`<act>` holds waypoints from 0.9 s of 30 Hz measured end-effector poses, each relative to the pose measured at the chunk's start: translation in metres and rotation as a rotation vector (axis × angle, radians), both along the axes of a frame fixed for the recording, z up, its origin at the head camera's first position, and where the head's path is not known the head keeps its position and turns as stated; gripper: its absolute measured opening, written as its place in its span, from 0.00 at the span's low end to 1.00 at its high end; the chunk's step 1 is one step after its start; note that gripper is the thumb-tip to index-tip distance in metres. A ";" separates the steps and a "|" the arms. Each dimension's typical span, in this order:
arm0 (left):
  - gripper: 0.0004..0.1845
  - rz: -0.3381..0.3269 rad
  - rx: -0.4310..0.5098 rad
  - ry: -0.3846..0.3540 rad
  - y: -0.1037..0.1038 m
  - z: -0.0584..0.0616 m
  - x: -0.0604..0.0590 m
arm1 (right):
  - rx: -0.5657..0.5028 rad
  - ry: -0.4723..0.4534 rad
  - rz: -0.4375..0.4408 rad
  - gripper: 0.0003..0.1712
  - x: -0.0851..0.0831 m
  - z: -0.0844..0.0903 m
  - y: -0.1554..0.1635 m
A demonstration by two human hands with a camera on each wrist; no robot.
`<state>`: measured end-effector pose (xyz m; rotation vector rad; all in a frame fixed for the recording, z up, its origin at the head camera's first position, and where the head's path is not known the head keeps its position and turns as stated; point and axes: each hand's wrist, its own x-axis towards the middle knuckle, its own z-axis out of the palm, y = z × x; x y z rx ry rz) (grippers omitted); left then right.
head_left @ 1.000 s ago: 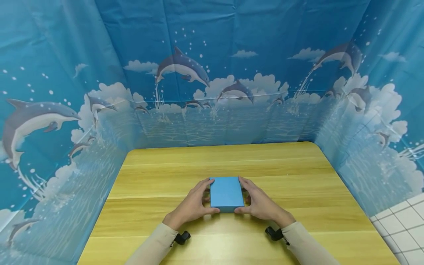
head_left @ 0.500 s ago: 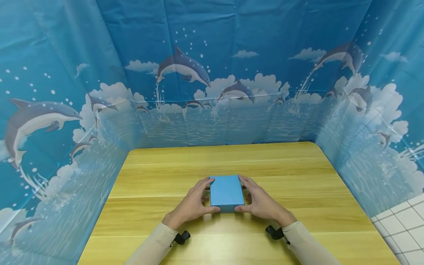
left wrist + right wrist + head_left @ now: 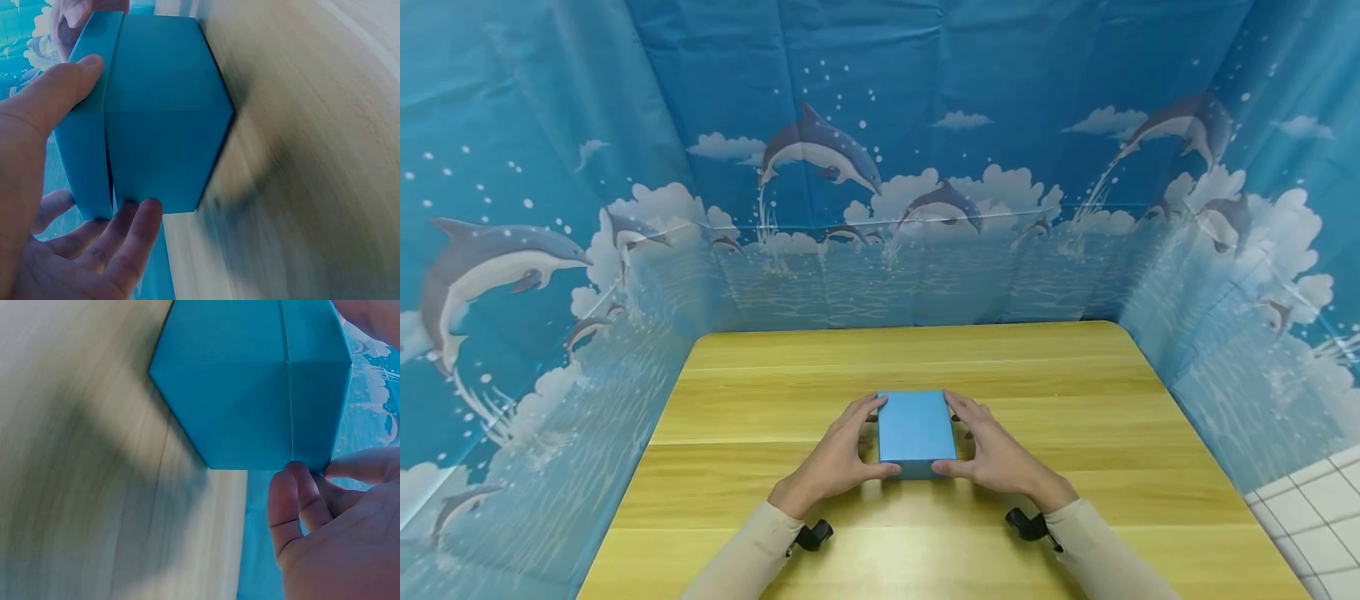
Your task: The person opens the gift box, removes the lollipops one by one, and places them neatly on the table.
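A blue square box sits near the middle of the wooden table, its lid (image 3: pixel 916 425) facing up. My left hand (image 3: pixel 835 458) grips the lid's left side, thumb on the front face and fingers along the side. From the right, my right hand (image 3: pixel 1006 458) holds the lid the same way, thumb at the front corner. In the left wrist view a thin dark gap runs between the lid and the box body (image 3: pixel 165 156), widening toward the far end. The right wrist view shows the seam on the box's right side (image 3: pixel 231 412), with fingertips at the lid's far edge.
Yellow wood-grain table (image 3: pixel 737 392) surrounds the box. Blue dolphin-print curtains (image 3: pixel 880 283) hang behind it and at both sides. White floor tiles (image 3: pixel 1322 508) show at the lower right. Black wrist devices and light sleeves are on both arms.
The lid has risen slightly between both hands, and more of the box's front face shows. Both hands keep their hold; the head view has shifted a little.
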<state>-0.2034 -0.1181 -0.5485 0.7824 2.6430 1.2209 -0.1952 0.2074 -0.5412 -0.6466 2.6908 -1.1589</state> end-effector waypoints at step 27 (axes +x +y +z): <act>0.58 0.075 0.150 -0.027 -0.013 0.020 0.002 | -0.258 -0.009 -0.036 0.56 0.000 0.027 -0.036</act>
